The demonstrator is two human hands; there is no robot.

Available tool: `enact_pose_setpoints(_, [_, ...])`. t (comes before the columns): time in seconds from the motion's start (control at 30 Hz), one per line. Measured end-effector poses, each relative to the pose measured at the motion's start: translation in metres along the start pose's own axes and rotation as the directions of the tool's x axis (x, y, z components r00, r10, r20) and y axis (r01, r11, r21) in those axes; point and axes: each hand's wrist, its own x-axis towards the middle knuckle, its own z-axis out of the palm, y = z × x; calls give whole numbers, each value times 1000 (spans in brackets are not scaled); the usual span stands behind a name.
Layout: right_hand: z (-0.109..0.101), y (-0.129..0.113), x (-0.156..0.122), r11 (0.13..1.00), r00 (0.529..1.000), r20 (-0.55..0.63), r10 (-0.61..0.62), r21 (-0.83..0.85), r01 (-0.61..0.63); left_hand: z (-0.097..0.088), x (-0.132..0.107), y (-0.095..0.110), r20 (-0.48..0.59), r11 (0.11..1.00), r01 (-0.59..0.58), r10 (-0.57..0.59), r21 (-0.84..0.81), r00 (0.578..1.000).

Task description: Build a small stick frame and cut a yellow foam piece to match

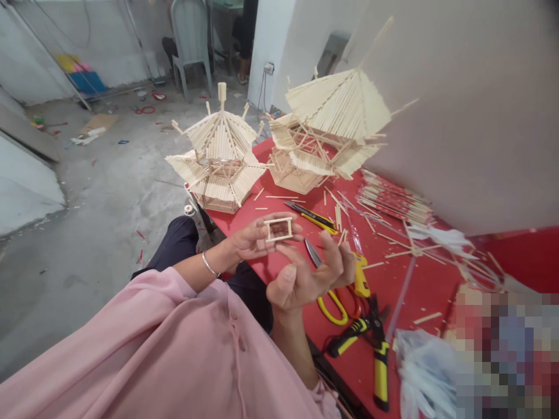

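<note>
A small rectangular frame of thin wooden sticks is held between the thumb and fingers of my left hand. Just in front of it, my right hand is raised palm up, its fingers apart and partly bent. The right index fingertip comes close to the frame's lower edge; whether it touches I cannot tell. Nothing shows in the right hand. Beyond the hands stand two pagoda-like stick models, a smaller one on the left and a larger one on the right.
On the red table lie a box cutter, scissors, a yellow glue gun and yellow-black pliers. Loose sticks, stick bundles and a plastic bag are to the right. A chair stands behind.
</note>
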Motion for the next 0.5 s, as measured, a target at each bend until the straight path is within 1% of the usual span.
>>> enact_pose_setpoints(0.07, [1, -1, 0, 1000, 1000, -1, -26, 7, 26, 1, -2, 1, 1, 1000, -17, 17, 9, 1000])
enact_pose_setpoints(0.2, [-1, -3, -3, 1000, 1000, 7, 10, 20, -10, 2, -6, 1, 21, 999, -19, 18, 26, 1000])
enact_pose_setpoints(0.3, [-4, -6, -5, 1000, 1000, 2, -5, -11, 5, 2, -8, 0, 19, 1000, -12, 11, 27, 1000])
enact_pose_setpoints(0.4, [-8, -10, -7, 999, 1000, 19, -24, -40, 25, 5, -10, -2, 28, 1000, 6, -6, 28, 1000])
enact_pose_setpoints(0.5, [-14, -13, -9, 1000, 999, 53, -4, -31, 6, 10, -14, -4, 36, 999, 21, -22, 29, 999])
